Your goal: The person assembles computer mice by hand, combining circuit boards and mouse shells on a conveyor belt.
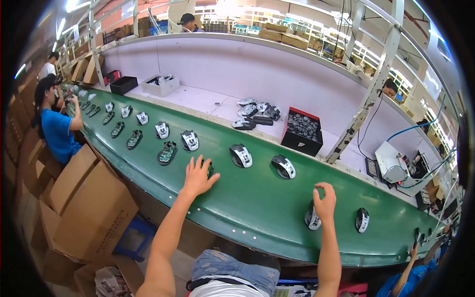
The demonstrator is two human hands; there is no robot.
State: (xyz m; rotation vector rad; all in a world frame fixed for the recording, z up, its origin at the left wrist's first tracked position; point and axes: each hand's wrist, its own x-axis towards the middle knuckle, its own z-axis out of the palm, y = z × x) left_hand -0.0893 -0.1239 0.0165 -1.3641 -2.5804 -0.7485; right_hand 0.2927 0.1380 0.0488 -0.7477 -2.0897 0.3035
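My left hand [197, 176] lies flat with spread fingers on the green conveyor belt [257, 208], covering a dark mouse part [210, 168] that shows only at its edge. My right hand [324, 200] reaches over a black-and-white computer mouse [311, 219] near the belt's front edge, fingers curled above it; whether it grips the mouse is unclear. Another such mouse [362, 220] lies just right of it. Two more mice [241, 155] [283, 166] sit farther back on the belt.
Several mice and green circuit-board bases [167, 152] run along the belt to the left, toward a person in blue [57, 129]. A black-and-red bin of parts [302, 130] and loose mouse shells [255, 115] rest on the white shelf behind. Cardboard boxes [89, 208] stand at lower left.
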